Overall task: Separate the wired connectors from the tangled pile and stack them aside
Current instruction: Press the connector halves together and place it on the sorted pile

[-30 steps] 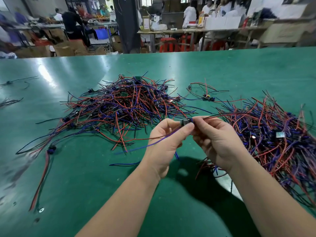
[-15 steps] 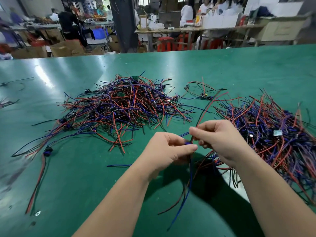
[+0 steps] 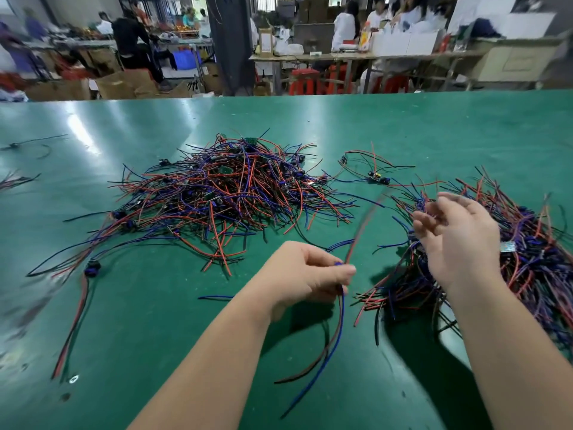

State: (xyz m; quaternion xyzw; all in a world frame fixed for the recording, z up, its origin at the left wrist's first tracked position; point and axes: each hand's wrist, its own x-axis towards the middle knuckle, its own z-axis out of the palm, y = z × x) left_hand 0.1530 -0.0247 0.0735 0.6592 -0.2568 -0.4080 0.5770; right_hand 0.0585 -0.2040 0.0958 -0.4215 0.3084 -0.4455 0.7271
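A large tangled pile (image 3: 229,190) of red, blue and black wired connectors lies in the middle of the green table (image 3: 124,305). A second heap of wired connectors (image 3: 533,262) lies at the right. My left hand (image 3: 307,274) pinches one wired connector (image 3: 339,318) by its small blue end; its blue and dark wires hang down toward me and a blurred red wire sticks up from the fingers. My right hand (image 3: 455,240) hovers above the right heap's near edge with fingers apart and holds nothing.
One connector with long red and black leads (image 3: 90,270) lies apart at the left. A small board with wires (image 3: 376,178) sits between the two heaps. Loose wires (image 3: 18,178) lie at the far left edge. People work at benches beyond the table.
My right hand let go of the wires and moved right and up, over the right heap, opening its fingers. My left hand kept the connector; its wires now hang lower.
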